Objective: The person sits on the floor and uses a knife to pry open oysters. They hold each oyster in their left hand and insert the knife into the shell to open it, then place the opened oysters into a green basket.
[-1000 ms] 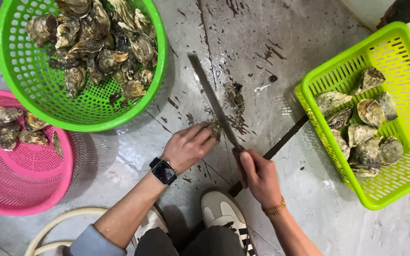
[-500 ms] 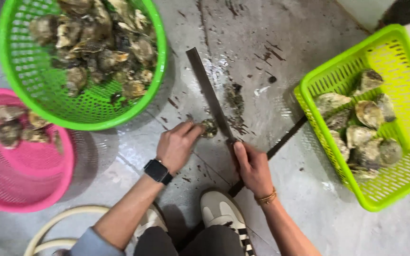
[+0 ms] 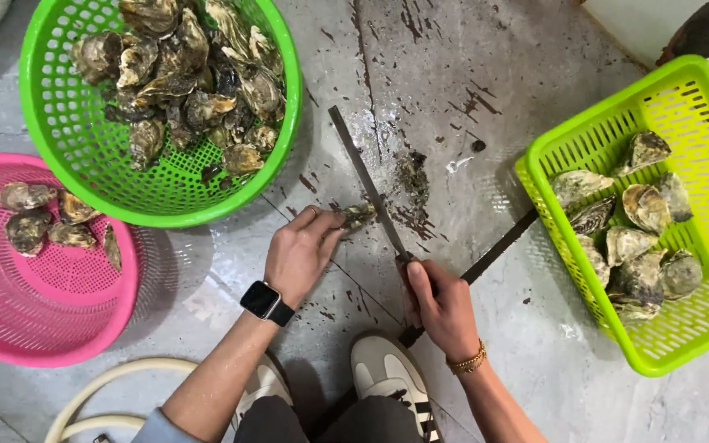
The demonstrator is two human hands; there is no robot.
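My left hand (image 3: 299,253), with a black watch on its wrist, presses a small oyster (image 3: 358,216) flat against the wet concrete floor. My right hand (image 3: 440,305) grips the handle of a long flat blade (image 3: 366,181). The blade lies slanted up and to the left, its edge right beside the oyster. Dark shell chips (image 3: 413,176) lie scattered to the right of the blade.
A round green basket (image 3: 59,156) full of oysters stands at top left. Below it a pink basket (image 3: 59,328) holds several oysters. A square lime-green basket (image 3: 703,98) with several oysters sits at right. A white hose (image 3: 116,377) and my white shoes (image 3: 387,373) are at the bottom.
My left hand has shifted a little left and up with the oyster. The blade has moved closer against the oyster, and my right hand has followed it.
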